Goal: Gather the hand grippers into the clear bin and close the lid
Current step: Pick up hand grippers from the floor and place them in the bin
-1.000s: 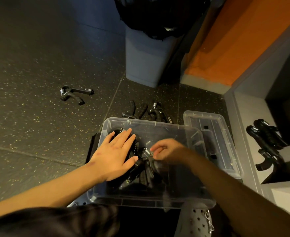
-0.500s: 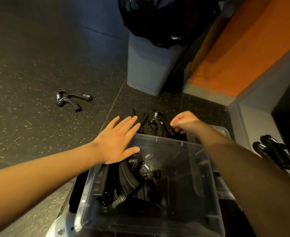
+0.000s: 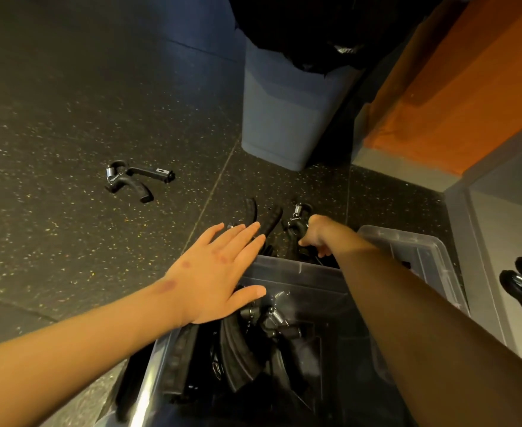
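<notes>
- Now, lift the hand gripper just beyond the clear bin straight up and over the far wall; its spring could snag the neighbouring gripper.
- Your right hand has its fingers curled round that hand gripper's handle; the hold looks firm, palm side hidden.
- Your left hand is flat, fingers straight, holding nothing; fingertips over the neighbouring gripper's handles, contact unclear.
- Stray gripper lies well apart on the floor, left; lid sits off, just beside the bin.
</notes>
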